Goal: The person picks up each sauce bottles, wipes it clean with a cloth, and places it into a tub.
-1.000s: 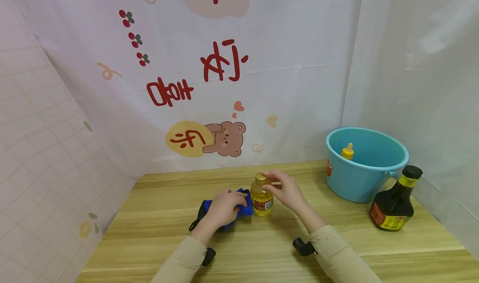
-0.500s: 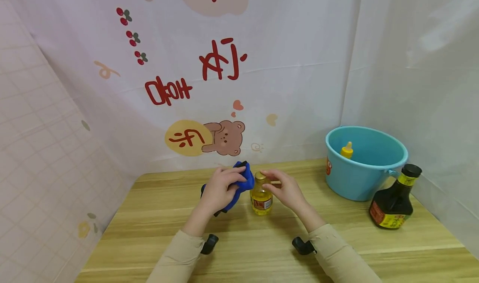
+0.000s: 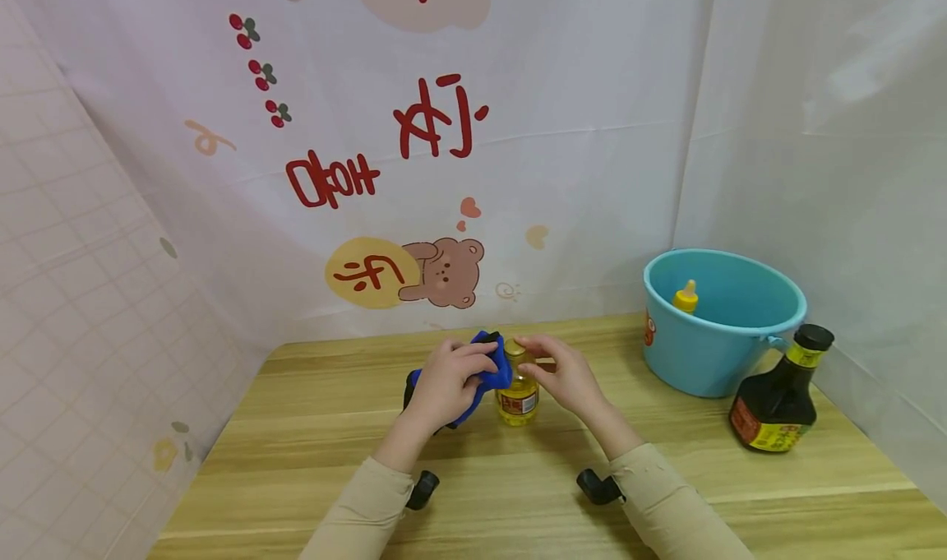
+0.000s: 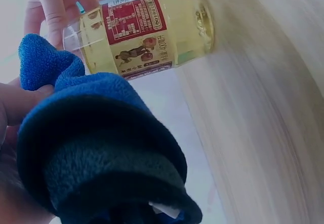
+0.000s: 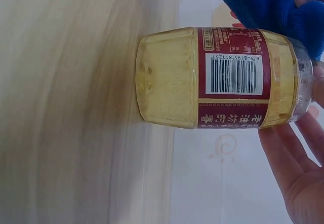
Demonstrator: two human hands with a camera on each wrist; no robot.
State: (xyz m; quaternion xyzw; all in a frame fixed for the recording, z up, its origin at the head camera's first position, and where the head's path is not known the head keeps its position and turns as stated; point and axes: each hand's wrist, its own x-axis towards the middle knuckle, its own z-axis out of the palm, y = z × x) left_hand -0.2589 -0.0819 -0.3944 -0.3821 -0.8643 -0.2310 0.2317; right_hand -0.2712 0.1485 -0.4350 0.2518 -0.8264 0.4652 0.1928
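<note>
An upright oil bottle (image 3: pixel 517 405) with yellow oil, a gold cap and a red label stands on the wooden table. My right hand (image 3: pixel 568 379) holds it around the cap and neck; the right wrist view shows the barcode side of its label (image 5: pixel 234 74). In my left hand (image 3: pixel 442 386) is a bunched blue cloth (image 3: pixel 501 369) with black edging, gripped between thumb and fingers. The cloth is at the bottle's left upper side, against or very near it. From the left wrist, the cloth's dark folded edge (image 4: pixel 101 133) fills the foreground.
At the right stands a light blue bucket (image 3: pixel 703 354) with a yellow-capped bottle (image 3: pixel 686 298) inside. A dark sauce bottle (image 3: pixel 777 408) with a black cap is in front of it. A printed white curtain (image 3: pixel 577 173) hangs behind the table.
My left hand has raised the blue cloth from beside the bottle's lower part up toward its neck, then lowered it slightly and shifted right. My right hand stays on the bottle.
</note>
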